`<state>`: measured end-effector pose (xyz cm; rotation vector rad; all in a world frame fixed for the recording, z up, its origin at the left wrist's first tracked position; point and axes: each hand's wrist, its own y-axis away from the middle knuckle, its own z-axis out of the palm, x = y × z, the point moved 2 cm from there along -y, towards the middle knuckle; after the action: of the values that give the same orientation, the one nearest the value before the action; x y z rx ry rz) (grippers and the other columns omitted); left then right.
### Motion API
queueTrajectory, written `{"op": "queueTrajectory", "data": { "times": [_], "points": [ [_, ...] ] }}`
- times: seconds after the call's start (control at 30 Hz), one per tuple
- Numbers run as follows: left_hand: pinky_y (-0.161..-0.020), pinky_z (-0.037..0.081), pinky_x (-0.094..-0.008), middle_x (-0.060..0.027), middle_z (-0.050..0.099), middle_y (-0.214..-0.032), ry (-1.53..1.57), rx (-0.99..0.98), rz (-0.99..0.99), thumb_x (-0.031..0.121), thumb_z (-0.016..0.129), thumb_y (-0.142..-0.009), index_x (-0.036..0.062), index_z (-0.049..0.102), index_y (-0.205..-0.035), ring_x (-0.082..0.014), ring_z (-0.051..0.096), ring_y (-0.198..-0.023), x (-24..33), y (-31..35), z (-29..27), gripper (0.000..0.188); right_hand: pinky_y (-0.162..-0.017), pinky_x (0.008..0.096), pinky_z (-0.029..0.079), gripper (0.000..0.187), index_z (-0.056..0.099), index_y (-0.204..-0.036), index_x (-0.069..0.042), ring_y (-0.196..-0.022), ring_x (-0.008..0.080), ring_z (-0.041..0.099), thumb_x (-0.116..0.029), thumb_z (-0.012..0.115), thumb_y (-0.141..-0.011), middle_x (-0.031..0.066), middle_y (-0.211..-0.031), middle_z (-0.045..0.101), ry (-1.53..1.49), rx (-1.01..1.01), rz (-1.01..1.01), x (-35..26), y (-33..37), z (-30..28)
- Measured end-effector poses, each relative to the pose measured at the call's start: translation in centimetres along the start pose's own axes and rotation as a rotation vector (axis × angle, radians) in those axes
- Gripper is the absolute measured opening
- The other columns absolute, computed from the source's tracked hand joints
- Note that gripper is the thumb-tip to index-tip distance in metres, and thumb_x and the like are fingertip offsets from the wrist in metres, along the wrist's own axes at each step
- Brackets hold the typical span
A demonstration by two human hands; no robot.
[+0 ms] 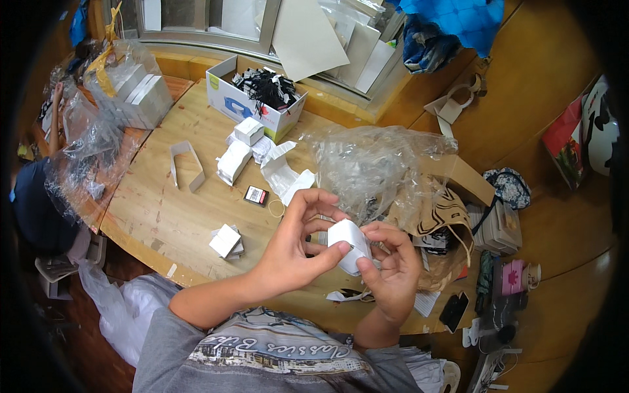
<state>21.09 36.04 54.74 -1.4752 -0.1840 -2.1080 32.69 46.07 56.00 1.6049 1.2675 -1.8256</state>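
A small white box (347, 241) is held up over the near side of the table, between my two hands. My left hand (308, 229) grips its left side, thumb on the front and fingers curled behind. From the right, my right hand (391, 262) pinches the box's other edge with thumb and fingers. Whether the box is open at its top cannot be made out. Left of my hands lie a small dark block with a white and red label (256, 195), a rubber band (276, 208) and a stack of small white cards or flat boxes (225, 241).
A carton (288, 121) full of black cords stands at the back, with white boxes (234, 162) and crumpled paper before it. An open cardboard frame (187, 166) lies left. Clear plastic bags (373, 170) and a patterned bag (432, 216) crowd the right. Another person sits far left.
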Motion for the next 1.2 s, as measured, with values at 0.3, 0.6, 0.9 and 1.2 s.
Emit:
{"op": "queueTrajectory", "data": {
  "times": [0.3, 0.6, 0.9, 1.2],
  "points": [
    [-0.072, 0.049, -0.0242, -0.0085, 0.048, -0.099, -0.066, -0.106, -0.204, 0.006, 0.065, -0.072, 0.0014, 0.041, -0.111, -0.0119, 0.050, -0.091, 1.3, -0.5, -2.0, 0.047, -0.075, 0.0269, 0.045, 0.038, 0.052, -0.101, -0.001, -0.091, 0.0148, 0.053, -0.004, 0.068, -0.066, 0.0080, -0.098, 0.054, 0.097, -0.126, 0.122, -1.2, -1.4, -0.8],
    [-0.075, 0.049, -0.0245, -0.0074, 0.047, -0.096, -0.091, -0.134, -0.242, -0.003, 0.065, -0.067, 0.0002, 0.042, -0.113, -0.0115, 0.050, -0.091, 2.3, -0.2, -1.9, 0.052, -0.069, 0.0253, 0.045, 0.041, 0.053, -0.102, -0.004, -0.085, 0.0136, 0.054, -0.007, 0.069, -0.064, 0.0070, -0.093, 0.055, 0.172, -0.223, 0.126, -1.7, -2.3, -0.9],
    [-0.082, 0.045, -0.0259, -0.0068, 0.047, -0.104, -0.432, -0.141, 0.108, -0.001, 0.069, -0.062, 0.0014, 0.045, -0.110, -0.0146, 0.048, -0.099, 2.2, 0.3, -1.7, 0.054, -0.073, 0.0290, 0.044, 0.045, 0.056, -0.100, -0.004, -0.087, 0.0219, 0.053, -0.001, 0.069, -0.057, 0.0102, -0.096, 0.051, 0.330, -0.237, -0.177, -1.4, -2.2, -0.8],
    [-0.079, 0.047, -0.0345, -0.0169, 0.055, -0.101, -0.749, -0.128, 0.531, 0.001, 0.070, -0.061, -0.0017, 0.052, -0.099, -0.0305, 0.056, -0.094, 2.0, 1.6, -1.1, 0.042, -0.071, 0.0284, 0.048, 0.041, 0.058, -0.096, -0.002, -0.088, 0.0211, 0.052, 0.004, 0.069, -0.057, 0.0108, -0.098, 0.044, 0.445, -0.212, -0.324, -1.9, -1.2, -0.2]
  ]
}}
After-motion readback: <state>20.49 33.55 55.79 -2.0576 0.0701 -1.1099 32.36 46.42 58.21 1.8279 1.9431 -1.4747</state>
